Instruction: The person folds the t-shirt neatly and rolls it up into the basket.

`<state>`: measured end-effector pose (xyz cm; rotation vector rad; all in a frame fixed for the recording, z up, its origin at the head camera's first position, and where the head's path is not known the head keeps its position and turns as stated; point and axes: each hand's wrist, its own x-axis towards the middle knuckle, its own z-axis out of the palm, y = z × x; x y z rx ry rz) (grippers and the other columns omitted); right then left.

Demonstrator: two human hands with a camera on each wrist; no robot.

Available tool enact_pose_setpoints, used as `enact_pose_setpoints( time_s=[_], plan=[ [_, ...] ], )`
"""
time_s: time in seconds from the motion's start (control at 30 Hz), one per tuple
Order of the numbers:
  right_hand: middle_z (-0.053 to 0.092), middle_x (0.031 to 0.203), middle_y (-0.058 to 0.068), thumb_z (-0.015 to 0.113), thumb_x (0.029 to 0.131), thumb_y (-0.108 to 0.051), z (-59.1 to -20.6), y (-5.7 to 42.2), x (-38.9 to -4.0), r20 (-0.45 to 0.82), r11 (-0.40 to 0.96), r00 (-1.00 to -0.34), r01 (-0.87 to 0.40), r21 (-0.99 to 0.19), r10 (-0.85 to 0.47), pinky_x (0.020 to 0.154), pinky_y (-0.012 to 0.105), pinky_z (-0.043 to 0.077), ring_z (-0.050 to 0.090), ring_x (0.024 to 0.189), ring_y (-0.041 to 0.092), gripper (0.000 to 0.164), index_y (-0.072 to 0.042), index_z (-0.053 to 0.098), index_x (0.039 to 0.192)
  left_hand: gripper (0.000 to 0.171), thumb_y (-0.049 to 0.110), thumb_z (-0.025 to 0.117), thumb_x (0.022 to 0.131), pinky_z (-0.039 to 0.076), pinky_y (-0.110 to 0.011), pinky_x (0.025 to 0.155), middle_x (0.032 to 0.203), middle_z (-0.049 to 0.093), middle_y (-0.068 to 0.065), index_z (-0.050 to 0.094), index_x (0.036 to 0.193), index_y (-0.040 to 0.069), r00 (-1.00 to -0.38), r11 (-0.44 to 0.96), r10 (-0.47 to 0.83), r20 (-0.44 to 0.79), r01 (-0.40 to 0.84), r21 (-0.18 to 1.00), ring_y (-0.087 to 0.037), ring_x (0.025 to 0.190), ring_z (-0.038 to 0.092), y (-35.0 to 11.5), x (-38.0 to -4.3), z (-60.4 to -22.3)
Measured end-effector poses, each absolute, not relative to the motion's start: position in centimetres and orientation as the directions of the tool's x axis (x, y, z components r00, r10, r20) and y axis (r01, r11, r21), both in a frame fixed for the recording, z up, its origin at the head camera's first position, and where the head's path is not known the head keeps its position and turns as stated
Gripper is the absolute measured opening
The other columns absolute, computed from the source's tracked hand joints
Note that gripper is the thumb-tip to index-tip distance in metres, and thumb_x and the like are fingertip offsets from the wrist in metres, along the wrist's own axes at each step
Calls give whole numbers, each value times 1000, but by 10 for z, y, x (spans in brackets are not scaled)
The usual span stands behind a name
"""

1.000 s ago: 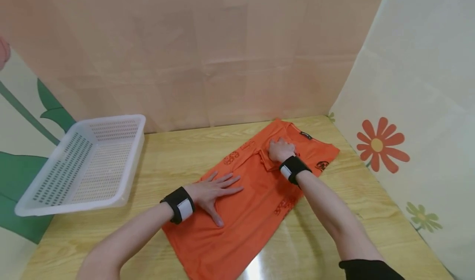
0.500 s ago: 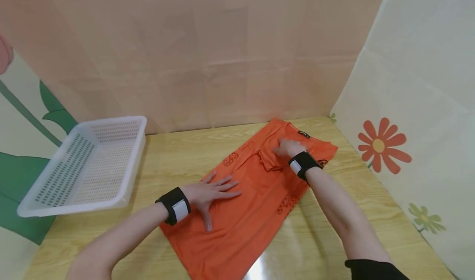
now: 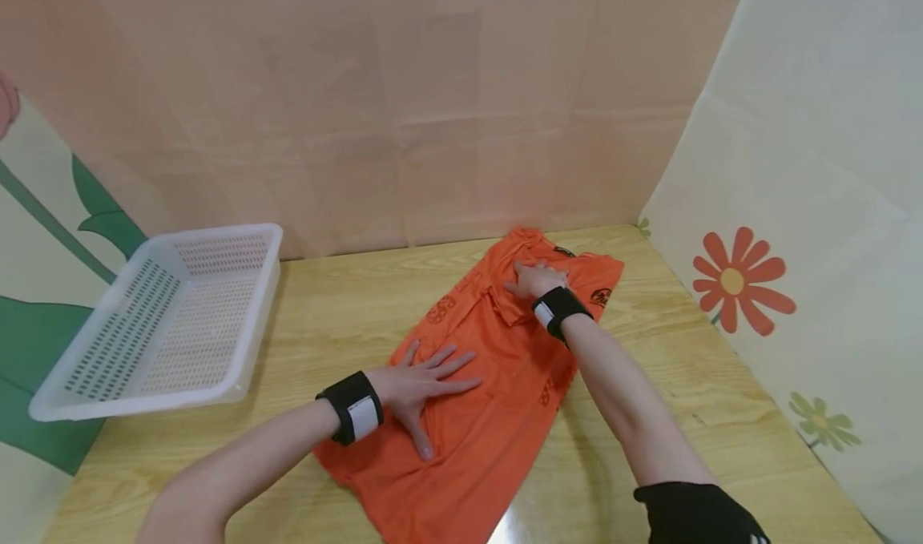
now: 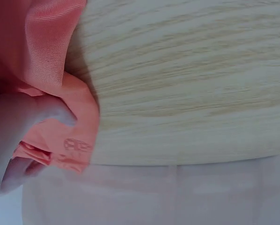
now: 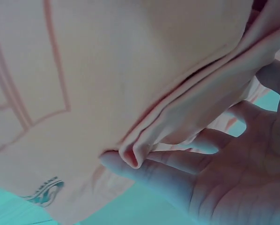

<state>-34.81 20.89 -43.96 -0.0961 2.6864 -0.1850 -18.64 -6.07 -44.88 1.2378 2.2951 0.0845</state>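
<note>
An orange T-shirt point(image 3: 479, 440) lies slantwise on the table, its collar end far right and its hem near. A sleeve is folded inward over the body. My left hand point(image 3: 421, 388) rests on the shirt's middle with the fingers spread; in the left wrist view cloth bunches beside that hand point(image 4: 30, 112). Higher up, near the collar, my right hand point(image 3: 537, 280) touches the folded sleeve with fingers extended. The right wrist view has the right hand's point(image 5: 224, 173) nearly straight fingers against a folded edge of cloth. Several of its fingers are partly hidden by fabric.
A white plastic basket point(image 3: 248, 328) with perforated walls stands on the left of the wooden table point(image 3: 339, 304). A pinkish sheet point(image 3: 404, 127) closes off the back. At the right is a pale sheet point(image 3: 815, 207) with printed flowers.
My right hand has shifted left, and the shirt's collar end has moved left with it. More wrinkles show in the shirt. My left hand stays spread, slightly farther right than half a second ago.
</note>
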Motion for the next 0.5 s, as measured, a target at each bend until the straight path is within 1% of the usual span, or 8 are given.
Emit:
enact_pose_setpoints(
  time_s=[0.2,0.3,0.4,0.43,0.5],
  plan=[
    [6,167,28,39,105,-53,-440,197,-352,-436,990,-893,-70,-119,-116,121,69,6,7,154,48,68,-26,14,163,119,69,78,72,0,-80,113,171,-15,0,6,161,40,-496,636,749,-440,723,267,-33,158,-13,-50,-176,-444],
    [4,168,24,38,105,-54,-440,191,-354,-441,990,-890,-64,-126,-114,116,74,17,3,153,52,67,-30,14,163,118,71,77,72,0,-82,110,171,-16,0,5,161,41,-535,673,721,-440,691,264,-33,158,-14,-44,-169,-445],
    [1,169,21,39,105,-55,-441,184,-357,-450,989,-886,-54,-140,-112,107,80,27,0,150,59,66,-34,13,162,118,72,76,72,1,-85,107,170,-18,1,3,161,42,-574,712,689,-443,651,263,-33,158,-14,-38,-161,-447],
    [0,170,20,39,104,-55,-442,181,-359,-453,988,-884,-53,-145,-114,104,81,28,-1,149,61,67,-35,13,162,118,73,75,72,2,-86,106,170,-18,1,3,160,43,-589,726,676,-444,636,262,-33,158,-15,-36,-158,-448],
    [1,170,18,40,104,-56,-443,176,-361,-448,987,-885,-73,-140,-129,104,81,29,1,148,62,67,-35,13,162,117,74,74,72,2,-87,104,170,-19,1,2,160,44,-621,754,649,-440,600,267,-34,157,-15,-32,-151,-449]
  ],
)
